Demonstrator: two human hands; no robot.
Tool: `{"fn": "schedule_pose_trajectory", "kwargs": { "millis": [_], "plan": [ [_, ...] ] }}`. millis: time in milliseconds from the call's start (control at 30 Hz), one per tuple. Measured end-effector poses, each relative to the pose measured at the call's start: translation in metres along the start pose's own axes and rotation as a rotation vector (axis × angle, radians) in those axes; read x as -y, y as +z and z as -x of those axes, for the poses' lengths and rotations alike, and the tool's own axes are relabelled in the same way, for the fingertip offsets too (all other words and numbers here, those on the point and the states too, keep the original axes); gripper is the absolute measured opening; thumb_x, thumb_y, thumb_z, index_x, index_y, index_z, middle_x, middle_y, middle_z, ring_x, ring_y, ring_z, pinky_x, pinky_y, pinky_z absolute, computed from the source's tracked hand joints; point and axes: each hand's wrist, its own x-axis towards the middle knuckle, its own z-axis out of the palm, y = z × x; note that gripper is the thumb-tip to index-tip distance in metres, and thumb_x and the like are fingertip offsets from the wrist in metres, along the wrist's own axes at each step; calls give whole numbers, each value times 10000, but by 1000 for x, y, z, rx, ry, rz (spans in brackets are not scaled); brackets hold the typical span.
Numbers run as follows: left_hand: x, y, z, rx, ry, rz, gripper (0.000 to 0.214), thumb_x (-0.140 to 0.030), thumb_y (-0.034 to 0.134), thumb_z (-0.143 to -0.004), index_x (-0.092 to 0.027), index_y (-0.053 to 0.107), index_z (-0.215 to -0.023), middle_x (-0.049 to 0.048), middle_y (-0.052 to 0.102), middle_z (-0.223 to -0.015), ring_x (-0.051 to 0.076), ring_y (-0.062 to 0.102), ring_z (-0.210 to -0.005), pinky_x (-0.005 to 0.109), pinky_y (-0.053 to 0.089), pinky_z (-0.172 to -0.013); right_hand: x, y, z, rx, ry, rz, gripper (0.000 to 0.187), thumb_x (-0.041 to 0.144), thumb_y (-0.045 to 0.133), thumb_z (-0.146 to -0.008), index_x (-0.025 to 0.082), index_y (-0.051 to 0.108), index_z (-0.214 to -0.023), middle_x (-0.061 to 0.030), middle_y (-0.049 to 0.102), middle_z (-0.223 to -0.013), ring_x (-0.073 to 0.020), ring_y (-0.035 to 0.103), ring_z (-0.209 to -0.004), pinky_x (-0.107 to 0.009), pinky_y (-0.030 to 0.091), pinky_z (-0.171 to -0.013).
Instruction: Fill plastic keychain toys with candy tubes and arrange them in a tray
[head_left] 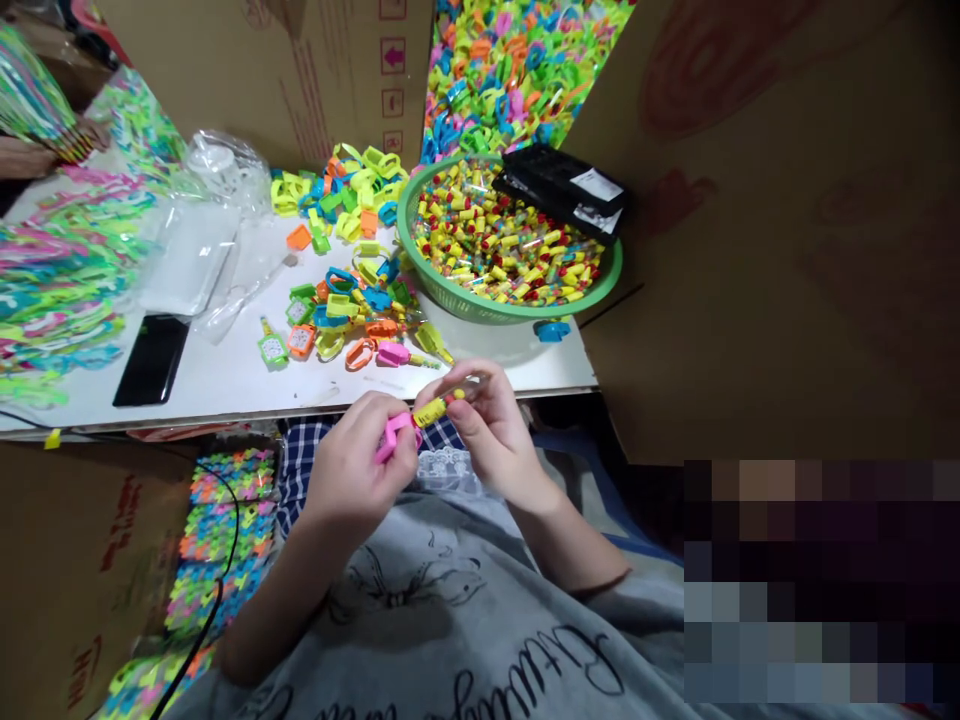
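Observation:
My left hand (358,468) is closed around a pink plastic holder (393,437), just below the white table's front edge (300,385). My right hand (487,420) pinches a small yellow-capped tube (435,408) whose end meets the pink holder. Both hands sit close together above my lap. A green basket (600,285) full of yellow-capped tubes stands on the table just beyond my right hand. Loose coloured holders (352,300) lie scattered on the table in front of my left hand.
A black phone (152,358) lies at the table's left front. Clear plastic bags (202,240) sit behind it. A black box (562,185) rests on the basket's rim. Cardboard walls stand behind and to the right. Stacked coloured pieces (221,530) fill a box below left.

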Motion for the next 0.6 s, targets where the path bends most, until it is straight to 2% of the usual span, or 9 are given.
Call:
{"fn": "schedule_pose_trajectory", "kwargs": {
  "millis": [200, 267, 400, 467, 533, 600],
  "plan": [
    [12, -5, -1, 44, -66, 3, 152, -247, 406, -900, -195, 519, -812, 15, 578, -755, 150, 543, -709, 259, 435, -659, -12, -1, -8, -34, 61, 82, 221, 429, 548, -890, 243, 475, -986, 16, 581, -789, -123, 593, -721, -278, 497, -686],
    [24, -7, -4, 74, -118, 28, 171, -273, 408, -895, -192, 526, -802, 18, 588, -756, 158, 550, -712, 269, 441, -667, -17, -7, -17, 14, 81, 165, 219, 415, 579, -870, 226, 520, -961, 12, 588, -792, -118, 586, -714, -266, 487, -671],
    [62, -5, -16, 196, -195, 61, 200, -297, 425, -880, -189, 553, -770, 11, 608, -725, 169, 576, -693, 283, 455, -654, -26, -24, -42, 191, 99, 527, 178, 340, 684, -784, 185, 632, -854, -14, 631, -822, -136, 582, -780, -278, 459, -721],
    [76, -3, -21, 193, -197, 47, 195, -311, 450, -877, -185, 584, -813, 34, 641, -800, 194, 605, -785, 320, 480, -721, -34, -31, -55, 232, 119, 633, 186, 342, 706, -748, 170, 660, -803, -24, 655, -789, -148, 589, -763, -287, 456, -719],
    [79, -4, -20, 61, -155, 32, 226, -354, 499, -871, -184, 599, -979, 84, 651, -1004, 240, 588, -997, 406, 469, -875, -47, -37, -64, 130, 152, 651, 238, 383, 707, -722, 154, 676, -781, -40, 677, -771, -158, 598, -726, -292, 462, -697],
    [69, -7, -12, -71, -72, 74, 366, -412, 540, -862, -209, 546, -1166, 114, 593, -1199, 262, 515, -1163, 459, 419, -985, -65, -42, -68, -120, 195, 633, 334, 445, 680, -718, 130, 693, -830, -70, 696, -786, -170, 604, -694, -297, 470, -661]
  ]
}}
